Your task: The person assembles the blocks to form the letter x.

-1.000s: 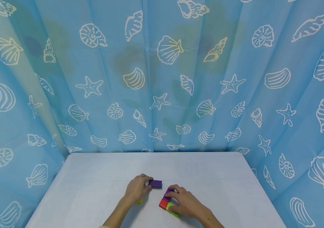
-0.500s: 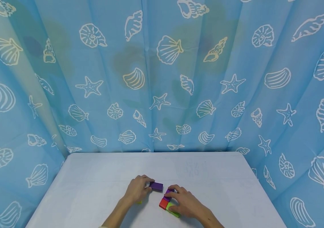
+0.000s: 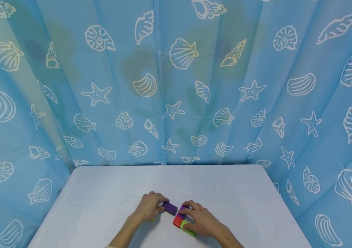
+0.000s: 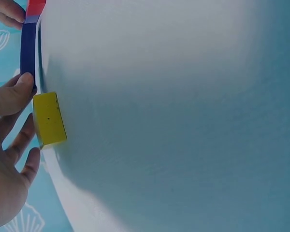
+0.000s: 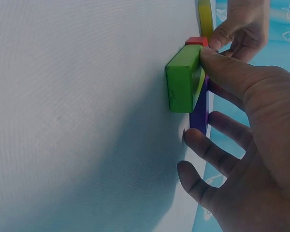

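My left hand (image 3: 149,206) pinches one end of a dark purple rectangular block (image 3: 169,208) between thumb and fingers. The block's free end points toward a small cluster, close by the red block (image 3: 178,221). In that cluster a green block (image 3: 189,228) and a second purple block (image 3: 183,210) lie against the red one. My right hand (image 3: 203,220) spans the cluster, thumb on the green block and fingertips at the purple one. Beside the left hand's lower fingers a yellow block (image 4: 49,119) stands on the table, mostly hidden by that hand in the head view.
A white cloth covers the table (image 3: 107,186). Behind it and on both sides hangs a blue curtain (image 3: 176,86) printed with white shells and starfish.
The dark purple block in my left hand has come nearer, turning so that its right end slopes down toward the red block. My right hand and the cluster have stayed put.
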Demonstrator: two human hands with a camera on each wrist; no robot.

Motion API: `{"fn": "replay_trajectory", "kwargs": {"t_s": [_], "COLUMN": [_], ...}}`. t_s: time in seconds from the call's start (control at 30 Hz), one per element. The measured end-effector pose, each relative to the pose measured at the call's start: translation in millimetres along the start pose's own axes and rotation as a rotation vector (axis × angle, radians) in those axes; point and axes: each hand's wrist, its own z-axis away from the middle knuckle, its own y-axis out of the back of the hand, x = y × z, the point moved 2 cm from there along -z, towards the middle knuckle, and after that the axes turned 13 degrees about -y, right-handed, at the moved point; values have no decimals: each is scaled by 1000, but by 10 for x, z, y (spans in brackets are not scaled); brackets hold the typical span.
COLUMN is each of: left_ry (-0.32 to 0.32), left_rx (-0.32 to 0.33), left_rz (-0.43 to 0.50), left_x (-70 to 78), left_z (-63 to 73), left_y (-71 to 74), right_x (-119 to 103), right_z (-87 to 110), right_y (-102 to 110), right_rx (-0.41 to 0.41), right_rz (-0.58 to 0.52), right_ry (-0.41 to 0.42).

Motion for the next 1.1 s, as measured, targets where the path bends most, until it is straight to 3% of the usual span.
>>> {"fn": "replay_trajectory", "kwargs": {"t_s": [0.5,0.73,1.1], "left_ry": [-44,-70,-55], "left_rx": [-57,-45,-82], "left_rz": [27,11,42], "left_x": [26,40,7], "left_z": [47,63,85], "left_y": [12,40,24], "right_x": [6,27,24], "right_z": [-1,-17,-10], "right_y": [3,-4,-8], "right_rx": [-5,8,5], "right_rz": [-1,-3,-2], "right_ry": [2,11,22]}}
